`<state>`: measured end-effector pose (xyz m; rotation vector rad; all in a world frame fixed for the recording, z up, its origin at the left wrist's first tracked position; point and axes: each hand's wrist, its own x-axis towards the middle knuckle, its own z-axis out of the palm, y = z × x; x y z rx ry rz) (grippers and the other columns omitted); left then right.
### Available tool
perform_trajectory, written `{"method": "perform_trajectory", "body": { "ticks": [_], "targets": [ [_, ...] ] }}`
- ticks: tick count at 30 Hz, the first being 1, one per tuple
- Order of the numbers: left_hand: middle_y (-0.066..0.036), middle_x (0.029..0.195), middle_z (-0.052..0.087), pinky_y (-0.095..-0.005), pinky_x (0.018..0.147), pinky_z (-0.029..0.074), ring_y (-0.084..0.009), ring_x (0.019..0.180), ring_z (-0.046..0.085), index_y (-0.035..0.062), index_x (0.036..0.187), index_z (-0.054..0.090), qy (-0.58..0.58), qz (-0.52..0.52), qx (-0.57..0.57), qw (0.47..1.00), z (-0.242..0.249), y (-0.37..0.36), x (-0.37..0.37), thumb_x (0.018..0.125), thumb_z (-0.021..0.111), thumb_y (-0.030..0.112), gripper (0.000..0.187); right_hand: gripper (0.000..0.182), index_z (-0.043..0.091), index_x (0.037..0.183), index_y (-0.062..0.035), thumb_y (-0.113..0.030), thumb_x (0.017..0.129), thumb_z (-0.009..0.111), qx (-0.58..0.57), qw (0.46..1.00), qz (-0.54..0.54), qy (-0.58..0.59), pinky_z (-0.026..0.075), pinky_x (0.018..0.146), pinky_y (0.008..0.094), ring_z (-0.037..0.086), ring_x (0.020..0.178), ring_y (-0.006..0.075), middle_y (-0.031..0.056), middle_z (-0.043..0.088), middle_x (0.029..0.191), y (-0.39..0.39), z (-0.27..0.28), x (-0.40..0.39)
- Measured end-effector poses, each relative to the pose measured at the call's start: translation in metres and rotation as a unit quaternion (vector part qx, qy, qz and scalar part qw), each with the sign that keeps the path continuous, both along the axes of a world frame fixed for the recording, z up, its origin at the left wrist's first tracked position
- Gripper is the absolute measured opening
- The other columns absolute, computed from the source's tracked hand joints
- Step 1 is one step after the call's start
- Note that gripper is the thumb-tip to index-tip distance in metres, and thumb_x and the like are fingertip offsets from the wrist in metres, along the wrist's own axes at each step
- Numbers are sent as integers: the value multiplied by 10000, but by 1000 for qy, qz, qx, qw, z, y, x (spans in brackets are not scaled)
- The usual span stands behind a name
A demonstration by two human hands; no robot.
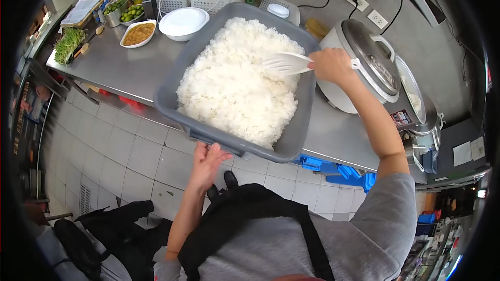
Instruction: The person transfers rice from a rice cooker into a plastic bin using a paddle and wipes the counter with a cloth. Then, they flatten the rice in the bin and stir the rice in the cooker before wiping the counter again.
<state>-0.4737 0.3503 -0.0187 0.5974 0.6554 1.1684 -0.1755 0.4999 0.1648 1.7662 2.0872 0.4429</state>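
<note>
A large grey tub full of white rice stands on the steel counter, its near edge jutting out over the floor. My right hand is closed around the handle of a white slotted rice paddle, whose blade touches the rice at the tub's right side. At the tub's near rim is my left hand, touching its underside by the handle; the fingers are partly spread and some are hidden under the rim.
To the right of the tub stands a rice cooker, lid closed. Left of it, a white lidded bowl, a bowl of yellow food, limes and green herbs lie on the counter. A person in black is at lower left.
</note>
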Motion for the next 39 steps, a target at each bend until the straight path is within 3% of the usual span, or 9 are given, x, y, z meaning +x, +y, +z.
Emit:
{"method": "perform_trajectory", "body": {
  "ticks": [3,9,12,14,20,25,32,35,39],
  "targets": [
    [-74,1022,535,-323,746,486,-177,863,578,61,1146,403,10,5,-15,1000,2,-2,0,909,469,142,259,241,667,838,-133,-354,789,586,12,998,-56,5,485,694,374,627,831,268,105,648,857,51,-31,46],
    [-79,1040,538,-314,745,489,-169,870,578,60,1146,403,0,16,-18,1000,0,-1,1,907,477,152,267,284,672,890,-130,-381,781,598,27,997,-18,-73,487,739,366,630,858,254,86,655,879,63,38,26],
    [-77,1042,536,-314,741,490,-163,874,575,59,1140,405,-5,10,-11,1000,-3,-1,0,906,480,157,265,288,672,878,-126,-386,771,609,-23,994,-42,-93,484,739,363,632,850,248,84,656,869,85,0,42],
    [-77,1043,534,-313,738,491,-161,876,574,58,1132,406,3,11,-9,1000,-1,-1,0,905,484,161,262,272,676,860,-129,-375,758,621,20,995,0,-102,489,717,362,636,838,235,80,659,850,104,-22,53],
    [-79,1054,527,-315,746,488,-160,878,569,54,1121,409,7,25,-13,1000,5,0,2,900,493,166,261,252,682,814,-128,-364,757,615,101,992,5,-73,500,678,352,645,809,219,63,663,822,96,22,33],
    [-74,1062,524,-319,753,485,-160,904,558,52,1129,408,4,7,-10,1000,3,-1,0,898,499,167,274,267,667,831,-126,-369,805,560,88,992,44,-82,505,609,346,652,722,234,58,658,748,107,-67,21],
    [-77,1058,529,-326,769,479,-162,912,556,46,1125,405,17,6,-10,1000,8,-1,0,897,502,170,276,196,600,868,-175,-351,827,524,126,980,148,-44,473,531,377,636,638,252,66,627,667,53,20,25],
    [-81,1057,530,-326,759,484,-165,892,563,44,1123,408,14,12,-11,1000,4,-1,0,901,495,167,268,198,566,850,-163,-354,824,522,25,978,198,-64,460,515,388,629,628,268,73,624,663,69,-23,37],
    [-77,1055,538,-329,741,490,-166,856,578,49,1123,420,16,9,-3,1000,1,-1,-1,909,477,161,247,228,576,888,-164,-375,829,512,107,984,139,35,466,555,404,631,690,273,77,631,695,132,-80,24]
  ]
}}
